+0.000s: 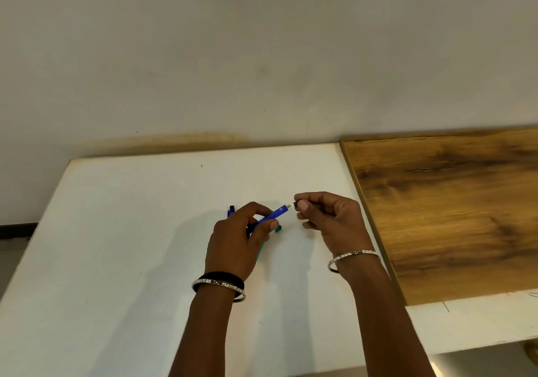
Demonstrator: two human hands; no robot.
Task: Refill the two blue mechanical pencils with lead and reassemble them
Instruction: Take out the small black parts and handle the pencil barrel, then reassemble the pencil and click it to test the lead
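My left hand [240, 238] grips a blue mechanical pencil [273, 214], its white eraser end pointing up and right. A short gap away, my right hand [329, 216] pinches a small dark cap [296, 203] between thumb and forefinger. The end of a second blue pencil [231, 210] pokes out on the white table [116, 245] behind my left hand. A green lead case [278, 228] lies on the table under my left hand, mostly hidden.
A brown wooden board [454, 210] lies on the table's right side, close to my right wrist. A pale wall [262, 56] rises behind the table's far edge.
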